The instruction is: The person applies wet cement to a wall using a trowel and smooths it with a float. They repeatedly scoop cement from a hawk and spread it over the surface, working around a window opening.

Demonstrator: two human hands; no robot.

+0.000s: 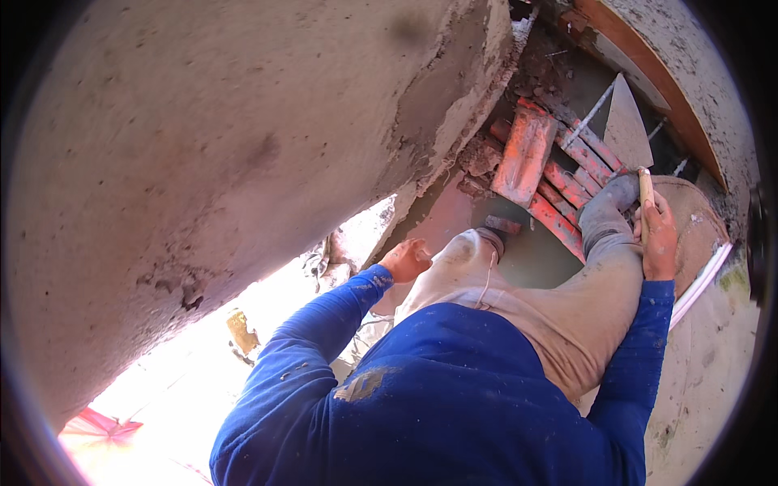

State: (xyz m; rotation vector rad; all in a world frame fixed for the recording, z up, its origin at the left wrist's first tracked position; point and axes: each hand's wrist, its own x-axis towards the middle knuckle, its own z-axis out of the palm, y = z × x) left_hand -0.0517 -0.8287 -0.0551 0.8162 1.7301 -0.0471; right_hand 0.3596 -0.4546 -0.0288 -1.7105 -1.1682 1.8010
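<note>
A pointed trowel (628,134) is at upper right, its blade beside a group of orange-red bars (565,188). The right hand (660,236) wraps its fingers around the trowel's handle. The left hand (407,260), loosely curled, is near the left thigh (446,271); I cannot tell whether it holds anything. A rough wall (219,138) fills the upper left.

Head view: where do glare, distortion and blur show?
Head view, lower left: glare washes out the background; head view, upper right: the brown board looks bowed near the black rim; head view, top: a dark blurry smudge over the wall; head view, right: the trowel reads clearly.
</note>
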